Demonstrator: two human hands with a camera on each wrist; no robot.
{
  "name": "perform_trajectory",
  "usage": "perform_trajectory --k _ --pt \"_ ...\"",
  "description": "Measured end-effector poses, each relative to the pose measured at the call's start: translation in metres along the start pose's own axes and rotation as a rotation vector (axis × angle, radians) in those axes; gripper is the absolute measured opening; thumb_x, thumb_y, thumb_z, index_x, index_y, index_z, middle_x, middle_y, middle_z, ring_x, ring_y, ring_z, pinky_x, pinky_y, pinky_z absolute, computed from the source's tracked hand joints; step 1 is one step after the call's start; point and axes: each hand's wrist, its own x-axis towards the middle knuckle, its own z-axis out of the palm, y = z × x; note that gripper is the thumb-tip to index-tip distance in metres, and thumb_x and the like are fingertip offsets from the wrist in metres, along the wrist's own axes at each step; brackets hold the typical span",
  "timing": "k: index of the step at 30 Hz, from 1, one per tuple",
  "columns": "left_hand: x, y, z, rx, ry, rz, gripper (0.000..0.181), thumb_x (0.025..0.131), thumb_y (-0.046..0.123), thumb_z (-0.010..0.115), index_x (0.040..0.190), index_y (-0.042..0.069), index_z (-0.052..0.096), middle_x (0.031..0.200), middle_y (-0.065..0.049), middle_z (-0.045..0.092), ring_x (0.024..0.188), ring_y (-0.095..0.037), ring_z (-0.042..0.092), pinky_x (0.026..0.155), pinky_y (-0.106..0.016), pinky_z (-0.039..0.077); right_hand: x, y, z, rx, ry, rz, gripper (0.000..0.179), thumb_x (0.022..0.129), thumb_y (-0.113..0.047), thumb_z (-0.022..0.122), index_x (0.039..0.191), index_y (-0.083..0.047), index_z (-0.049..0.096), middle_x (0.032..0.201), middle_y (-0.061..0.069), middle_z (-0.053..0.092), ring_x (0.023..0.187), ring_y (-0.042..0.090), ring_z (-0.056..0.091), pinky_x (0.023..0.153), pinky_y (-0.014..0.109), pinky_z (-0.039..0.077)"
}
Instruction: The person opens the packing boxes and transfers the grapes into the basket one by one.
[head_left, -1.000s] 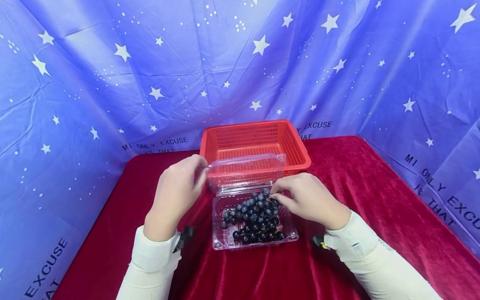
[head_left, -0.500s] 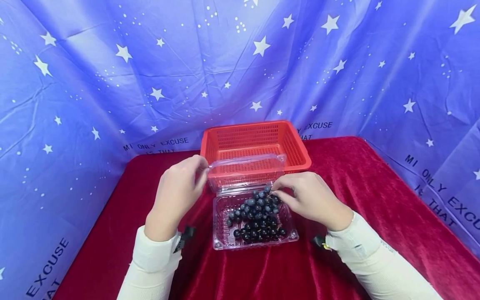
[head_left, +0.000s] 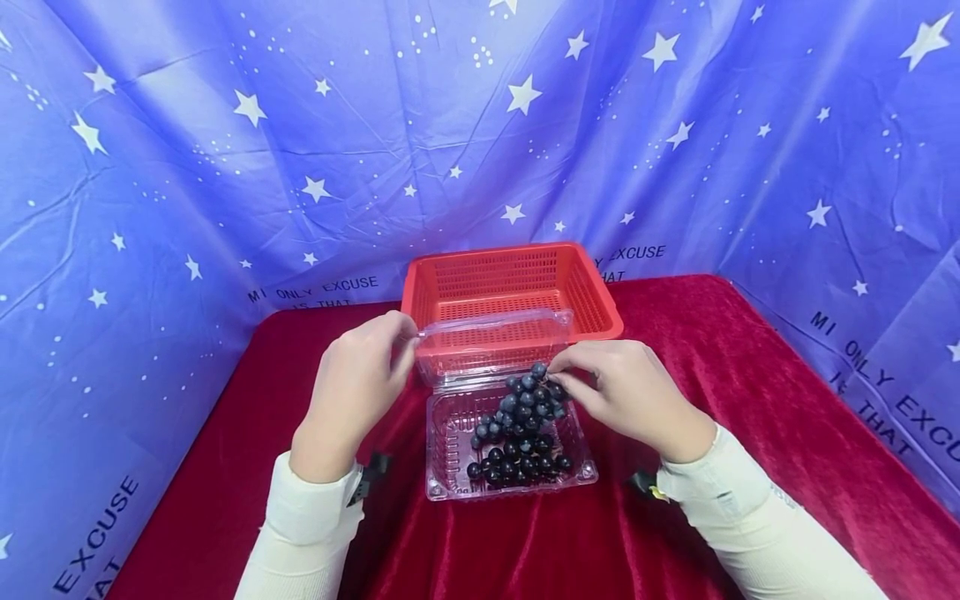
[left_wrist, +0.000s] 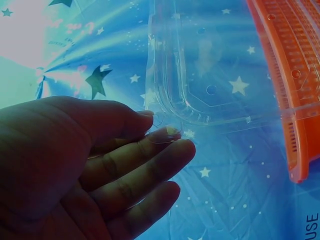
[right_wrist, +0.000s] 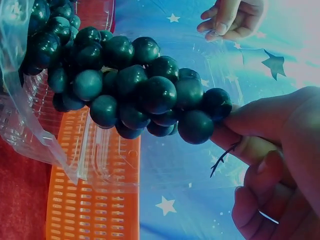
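My left hand (head_left: 360, 387) pinches the corner of the raised clear lid (left_wrist: 172, 107) between thumb and fingertips. With thumb and index finger, my right hand (head_left: 626, 396) pinches the stem end of a bunch of dark grapes (right_wrist: 150, 92). A bare bit of stem (right_wrist: 220, 160) sticks out past its fingers in the right wrist view. The bunch slants down from the hand into the clear plastic container (head_left: 446, 467), its lower end overlapping other dark grapes (head_left: 517, 467) that lie there.
Just behind the lid stands a red slotted basket (head_left: 611, 321). Dark red velvet cloth (head_left: 300, 350) covers the table, and a blue star-patterned curtain (head_left: 450, 108) hangs around its back and sides.
My right hand has risen slightly, drawing the grape bunch up and to the right. The bunch's lower end has slid away from the container's left side. My left hand keeps holding the lid.
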Motion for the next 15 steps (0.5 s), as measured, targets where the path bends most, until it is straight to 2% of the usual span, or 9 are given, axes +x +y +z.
perform_trajectory --k 9,15 --pt "0.000 0.000 -0.001 -0.001 -0.002 -0.002 0.007 0.093 0.014 0.073 0.097 0.011 0.068 0.085 -0.004 0.073 0.070 -0.024 0.068 0.065 -0.043 0.058 0.002 0.001 -0.006 0.013 0.037 -0.012 0.020 0.082 -0.011 0.084 0.098 -0.020 0.078 0.092 -0.009 0.077 0.065 0.000 0.055 0.061 0.025 0.050" --pt "-0.001 -0.001 0.000 -0.001 0.001 0.000 0.006 0.093 0.013 0.072 0.097 0.012 0.068 0.085 -0.003 0.073 0.071 -0.024 0.068 0.066 -0.043 0.059 0.001 0.002 -0.012 0.010 0.047 -0.013 0.018 0.083 -0.015 0.085 0.100 -0.020 0.078 0.094 -0.010 0.077 0.072 0.000 0.062 0.066 0.026 0.053"
